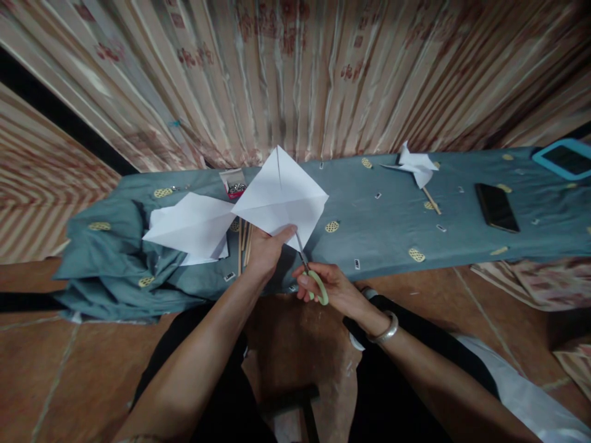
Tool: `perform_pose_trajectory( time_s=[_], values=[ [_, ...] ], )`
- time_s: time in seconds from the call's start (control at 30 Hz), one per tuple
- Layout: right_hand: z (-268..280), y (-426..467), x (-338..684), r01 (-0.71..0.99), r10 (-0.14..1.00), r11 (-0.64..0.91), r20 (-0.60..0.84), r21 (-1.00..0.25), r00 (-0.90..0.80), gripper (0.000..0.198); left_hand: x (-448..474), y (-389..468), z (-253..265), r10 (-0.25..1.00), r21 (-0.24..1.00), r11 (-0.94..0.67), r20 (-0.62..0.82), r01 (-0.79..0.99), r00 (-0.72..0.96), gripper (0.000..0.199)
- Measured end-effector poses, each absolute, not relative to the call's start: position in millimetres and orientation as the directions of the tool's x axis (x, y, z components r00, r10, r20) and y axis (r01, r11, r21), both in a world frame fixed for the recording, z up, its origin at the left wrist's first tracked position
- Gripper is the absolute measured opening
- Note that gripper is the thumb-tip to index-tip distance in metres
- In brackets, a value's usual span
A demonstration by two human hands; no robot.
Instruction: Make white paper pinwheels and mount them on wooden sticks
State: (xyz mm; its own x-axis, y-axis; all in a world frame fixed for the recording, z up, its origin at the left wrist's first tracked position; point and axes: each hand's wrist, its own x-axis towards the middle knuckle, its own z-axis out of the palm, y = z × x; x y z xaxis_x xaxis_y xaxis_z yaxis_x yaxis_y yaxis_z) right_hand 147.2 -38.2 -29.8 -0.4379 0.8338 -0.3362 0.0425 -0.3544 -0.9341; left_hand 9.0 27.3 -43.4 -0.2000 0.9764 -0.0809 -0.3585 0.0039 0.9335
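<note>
A white square of paper (282, 195) is held up corner-first, with crease lines across it and a dark slit line running down from its top corner. My left hand (270, 246) pinches its lower edge, thumb on top. In my right hand (323, 282) is a pair of scissors (318, 288) with pale green handles. The blades meet the paper near its bottom corner, just right of my left thumb. Beside my left hand, several thin wooden sticks (242, 246) lie partly under the paper. More white sheets (191, 224) rest to the left.
A small red box (236, 192) of shiny metal bits stands behind the sheets. Towards the right lie a paper pinwheel (415, 167) on a stick, a black phone (497, 208) and a blue-framed tablet (566, 159). A pleated curtain (295, 80) hangs behind the cloth-covered surface (369, 234).
</note>
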Motion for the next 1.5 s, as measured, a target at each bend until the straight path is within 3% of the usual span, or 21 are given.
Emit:
perform_pose_trajectory(
  time_s=[0.4, 0.73, 1.5],
  values=[
    [-33.6, -38.0, 145.7, -0.009, 0.846, -0.368, -0.332, -0.930, -0.417, 0.043, 7.8, 27.9, -42.8, 0.977, 0.919, 0.008, -0.092, -0.393, -0.195, 0.041],
    [-32.5, -37.0, 145.6, -0.021, 0.842, -0.390, -0.347, -0.920, -0.414, 0.044, 8.3, 27.0, -35.9, 0.976, 0.873, 0.077, -0.164, -0.482, -0.141, 0.027],
    [-35.1, -36.3, 143.0, -0.077, 0.850, -0.433, -0.378, -0.898, -0.368, 0.038, 5.4, 28.4, -41.7, 0.976, 0.894, 0.050, -0.138, -0.445, -0.168, 0.022]
  ],
)
